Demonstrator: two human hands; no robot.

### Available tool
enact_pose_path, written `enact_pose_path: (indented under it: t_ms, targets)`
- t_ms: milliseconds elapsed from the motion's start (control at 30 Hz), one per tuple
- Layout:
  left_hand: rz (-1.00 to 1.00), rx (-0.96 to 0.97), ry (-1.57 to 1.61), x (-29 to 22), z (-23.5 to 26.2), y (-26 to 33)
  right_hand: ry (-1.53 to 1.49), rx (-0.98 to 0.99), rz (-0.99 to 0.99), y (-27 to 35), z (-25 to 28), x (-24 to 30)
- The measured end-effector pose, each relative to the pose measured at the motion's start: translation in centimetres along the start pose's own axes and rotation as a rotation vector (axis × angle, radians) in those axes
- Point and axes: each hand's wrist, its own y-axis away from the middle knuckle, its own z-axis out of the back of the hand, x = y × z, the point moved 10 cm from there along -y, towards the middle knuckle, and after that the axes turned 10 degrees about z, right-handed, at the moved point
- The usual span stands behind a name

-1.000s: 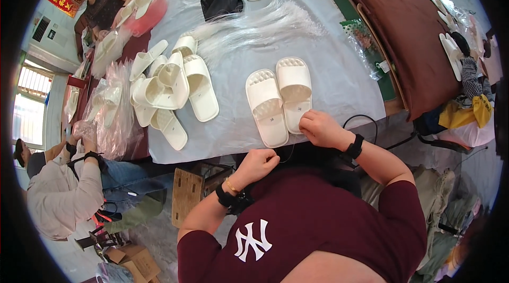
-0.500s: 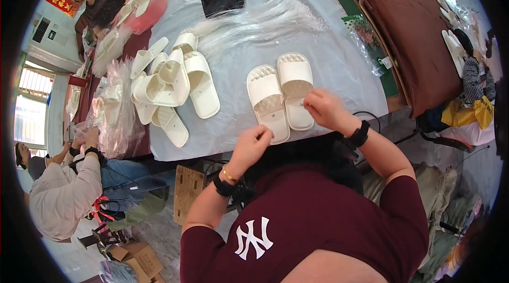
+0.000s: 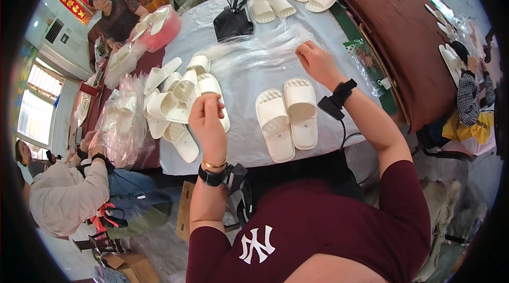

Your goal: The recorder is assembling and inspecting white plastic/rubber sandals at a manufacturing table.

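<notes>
A pair of cream slide slippers (image 3: pixel 274 125) lies side by side before me, toes pointing away. My left hand (image 3: pixel 208 118) is raised over the right edge of a loose heap of cream slippers (image 3: pixel 172 107), its fingers curled closed; what they hold, if anything, is hidden. Beyond the pair, my right hand (image 3: pixel 318 63) reaches to the near right edge of a spread of thin clear plastic strands (image 3: pixel 260 42). Thumb and fingers come together there in a pinch, too small to show what is between them. Both wrists wear black straps.
A black bag (image 3: pixel 232 24) and more slippers (image 3: pixel 270 8) stand at the table's far side. Bagged slippers (image 3: pixel 124 118) and a co-worker in a light top (image 3: pixel 69 193) are at left. A brown-covered table (image 3: pixel 403 44) adjoins at right. A cable hangs near my right wrist.
My hands have left the front slipper pair. The left hand went up and left toward the heap, the right hand forward to the clear strands. The view has shifted, showing more of the far side.
</notes>
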Motion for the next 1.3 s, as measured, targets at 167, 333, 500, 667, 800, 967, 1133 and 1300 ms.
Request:
enact_pose_path:
  t_ms: [167,333,500,667,800,967,1133,1300]
  targets:
    - [-0.02,-0.164,0.094,-1.1,3.9,0.0,-0.019,-0.031,-0.155,-0.9,-2.6,-5.6]
    - [0.006,-0.133,0.092,-0.6,4.3,0.9,0.152,-0.086,-0.277,-1.1,-1.6,-9.6]
    - [0.079,-0.072,0.09,1.5,3.0,2.3,0.12,-0.146,-0.199,-0.4,-0.6,-6.9]
    - [0.196,0.031,0.085,4.7,0.9,3.7,-0.402,0.007,-0.313,3.0,-0.4,1.1]
    - [0.315,0.17,-0.007,7.1,-1.9,5.8,-0.615,0.187,-0.273,7.4,-1.7,7.5]
    - [0.41,0.322,-0.049,9.2,-4.8,8.1,-0.597,0.306,-0.181,11.2,-2.6,10.9]
    - [0.506,0.659,-0.387,11.3,-7.3,11.3,-0.569,0.344,-0.255,14.2,-2.4,10.3]
    - [0.502,0.812,-0.506,14.3,-6.5,14.4,-0.481,0.441,-0.203,16.8,-2.3,11.8]
